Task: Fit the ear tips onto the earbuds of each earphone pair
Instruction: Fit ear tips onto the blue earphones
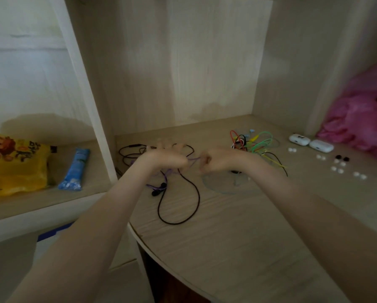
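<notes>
We see the purple earphone (194, 159) held just above the bench (238, 237): a short piece of its cord is stretched between the two hands. The left hand (165, 158) pinches it with curled fingers, and the right hand (218, 160), also curled, grips the other end. The rest of the purple cord hangs down below the left hand, and its two dark earbuds lie on the wood. A black cord (183, 215) loops under and in front of the purple earphone. To the right of it and farther back lies a tangle of coloured cords (253, 143). Well to the right of it are the white ear tips (338, 170), scattered in pairs, and two black ear tips (342, 159). Behind those stand two white cases (310, 142), beside a pink bag (362, 119). The hands are blurred, so we cannot tell what the right fingers hold at the cord's end. The pink bag is cut off by the frame.
</notes>
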{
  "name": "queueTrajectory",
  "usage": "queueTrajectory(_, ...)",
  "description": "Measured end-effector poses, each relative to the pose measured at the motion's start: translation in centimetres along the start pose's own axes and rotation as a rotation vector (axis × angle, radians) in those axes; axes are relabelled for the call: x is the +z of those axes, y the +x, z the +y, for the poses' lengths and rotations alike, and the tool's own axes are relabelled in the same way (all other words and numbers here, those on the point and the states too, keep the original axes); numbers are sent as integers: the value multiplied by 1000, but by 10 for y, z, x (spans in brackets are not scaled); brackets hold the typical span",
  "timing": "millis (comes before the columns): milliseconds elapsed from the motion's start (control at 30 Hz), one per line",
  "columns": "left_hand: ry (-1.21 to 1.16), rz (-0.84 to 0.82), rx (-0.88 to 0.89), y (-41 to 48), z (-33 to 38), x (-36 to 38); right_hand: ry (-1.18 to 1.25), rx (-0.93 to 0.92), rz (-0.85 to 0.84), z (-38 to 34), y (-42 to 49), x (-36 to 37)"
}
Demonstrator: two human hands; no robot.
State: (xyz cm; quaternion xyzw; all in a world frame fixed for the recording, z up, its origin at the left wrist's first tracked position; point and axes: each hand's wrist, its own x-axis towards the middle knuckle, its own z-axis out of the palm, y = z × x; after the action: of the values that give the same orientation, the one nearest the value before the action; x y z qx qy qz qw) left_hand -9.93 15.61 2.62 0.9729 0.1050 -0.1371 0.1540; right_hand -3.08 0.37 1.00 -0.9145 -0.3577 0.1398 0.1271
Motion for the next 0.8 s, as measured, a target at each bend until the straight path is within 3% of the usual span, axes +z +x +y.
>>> queueTrajectory(100, 110, 48, 135, 6, 22, 9, -132, 61, -190, 13, -21, 2)
queueTrajectory(267, 196, 66, 351, 11, 52, 23, -153, 56, -49, 34, -47, 5)
queueTrajectory(467, 168, 45, 420, 4, 71, 31, -111, 127, -127, 59, -71, 6)
queueTrajectory(533, 151, 40, 450, 5, 73, 35, -71, 118, -18, 65, -76, 9)
queueTrajectory(700, -2, 25, 561, 1, 83, 41, 467, 15, 383, 68, -98, -6)
queueTrajectory(733, -100, 50, 596, 0, 85, 42, 532, 0, 439, 67, -102, -11)
queueTrajectory(800, -525, 45, 671, -2, 91, 43, 677, -40, 510, 65, -111, -21)
